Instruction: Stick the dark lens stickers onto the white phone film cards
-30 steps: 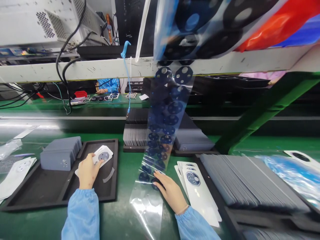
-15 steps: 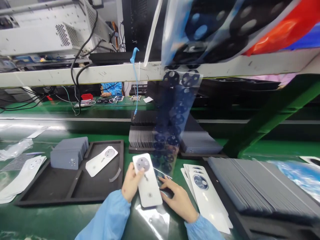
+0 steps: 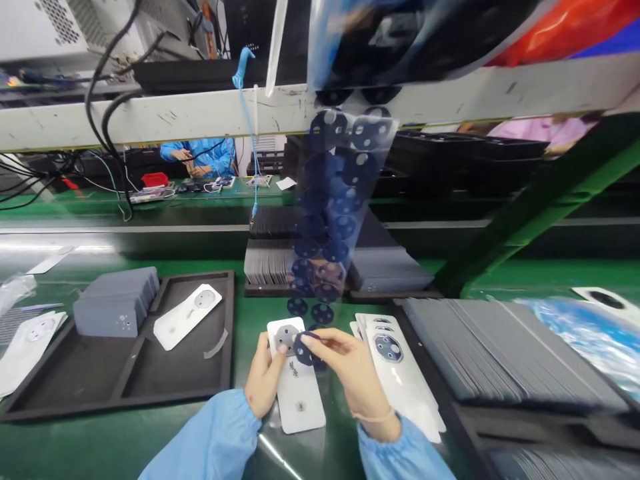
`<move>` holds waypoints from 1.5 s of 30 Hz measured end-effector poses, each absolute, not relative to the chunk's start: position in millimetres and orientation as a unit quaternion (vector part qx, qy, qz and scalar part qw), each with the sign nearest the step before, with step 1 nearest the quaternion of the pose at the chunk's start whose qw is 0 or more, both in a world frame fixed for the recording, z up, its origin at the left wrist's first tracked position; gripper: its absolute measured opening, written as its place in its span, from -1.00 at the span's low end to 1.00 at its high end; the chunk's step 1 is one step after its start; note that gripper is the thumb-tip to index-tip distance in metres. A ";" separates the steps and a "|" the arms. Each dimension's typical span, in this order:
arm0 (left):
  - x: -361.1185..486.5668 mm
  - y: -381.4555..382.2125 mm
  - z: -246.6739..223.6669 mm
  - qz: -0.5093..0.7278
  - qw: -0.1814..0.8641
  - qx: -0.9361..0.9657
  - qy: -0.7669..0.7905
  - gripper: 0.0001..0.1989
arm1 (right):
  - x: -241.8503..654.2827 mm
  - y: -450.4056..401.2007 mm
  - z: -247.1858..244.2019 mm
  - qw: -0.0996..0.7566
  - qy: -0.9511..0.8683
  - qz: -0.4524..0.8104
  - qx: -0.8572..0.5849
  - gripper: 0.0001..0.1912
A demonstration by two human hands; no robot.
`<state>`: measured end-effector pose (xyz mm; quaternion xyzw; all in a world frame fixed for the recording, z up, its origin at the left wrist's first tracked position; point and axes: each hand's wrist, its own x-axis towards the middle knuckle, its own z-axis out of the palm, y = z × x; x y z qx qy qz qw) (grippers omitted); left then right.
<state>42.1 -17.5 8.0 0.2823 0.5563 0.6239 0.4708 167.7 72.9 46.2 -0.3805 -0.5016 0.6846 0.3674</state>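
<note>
Fingers (image 3: 330,338) of the right hand (image 3: 364,381) were pinching one dark disc (image 3: 303,353). This disc overlapped the right edge of one white panel (image 3: 303,411) near its top; whether it touched the panel, I could not tell. The left hand (image 3: 262,381) was holding the same panel at its left edge, with the thumb lying on its face beside the grey round patch. Its other fingers were partly hidden under the panel.

The panel was over the middle of the green bench (image 3: 90,448). To its left, a band of bench lay between the hand and the right rim of the black tray (image 3: 229,333). To the right, room was narrower: the right wrist was just beside a pile of white panels (image 3: 400,387), at least three by their edges. Behind the panel hung one clear film (image 3: 340,213) with discs in two columns, too blurred for a sure count.

In the tray's right compartment were two things: one loose panel (image 3: 183,323) and one grey strip (image 3: 217,345). In its left part stood one grey stack (image 3: 107,308). Many grey plates (image 3: 493,350) leaned together at the far right, their number unclear.
</note>
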 end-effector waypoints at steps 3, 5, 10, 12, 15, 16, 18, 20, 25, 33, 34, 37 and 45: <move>47.3 -20.6 8.8 0.617 0.443 0.300 0.578 -0.68 | 153.5 59.2 27.7 0.382 -0.511 0.655 -0.405 -0.68; 48.0 -23.4 7.6 0.605 0.429 0.320 0.589 -0.71 | 149.6 54.5 16.2 0.392 -0.519 0.629 -0.426 -0.69; 44.5 -29.0 2.5 0.577 0.422 0.383 0.585 -0.66 | 150.2 52.1 2.2 0.421 -0.526 0.583 -0.454 -0.71; 43.8 -29.8 1.4 0.564 0.417 0.400 0.590 -0.63 | 151.0 51.7 0.9 0.424 -0.531 0.574 -0.456 -0.72; 44.0 -30.0 1.1 0.553 0.418 0.410 0.593 -0.60 | 151.6 50.5 1.0 0.429 -0.540 0.562 -0.457 -0.73; 44.2 -30.0 1.1 0.553 0.420 0.411 0.591 -0.59 | 151.5 50.2 1.4 0.430 -0.542 0.559 -0.457 -0.74; 44.5 -30.1 1.5 0.554 0.421 0.411 0.589 -0.59 | 151.3 50.0 2.5 0.431 -0.546 0.554 -0.459 -0.74; 44.7 -30.1 2.3 0.553 0.421 0.411 0.589 -0.60 | 150.9 50.2 3.6 0.430 -0.549 0.549 -0.460 -0.74; 45.0 -29.4 4.0 0.557 0.423 0.408 0.587 -0.59 | 150.4 50.4 3.3 0.428 -0.547 0.550 -0.464 -0.73; 45.4 -30.8 3.3 0.556 0.413 0.415 0.589 -0.60 | 148.3 46.0 4.4 0.445 -0.567 0.518 -0.461 -0.77; 46.0 -30.9 3.3 0.560 0.411 0.416 0.588 -0.61 | 147.7 44.9 5.2 0.448 -0.574 0.508 -0.461 -0.78; 48.6 -29.7 3.3 0.570 0.400 0.395 0.600 -0.68 | 146.1 41.4 6.9 0.461 -0.606 0.466 -0.450 -0.81; 53.2 -27.4 1.5 0.570 0.345 0.368 0.648 -0.69 | 145.3 31.7 2.0 0.503 -0.711 0.249 -0.424 -0.82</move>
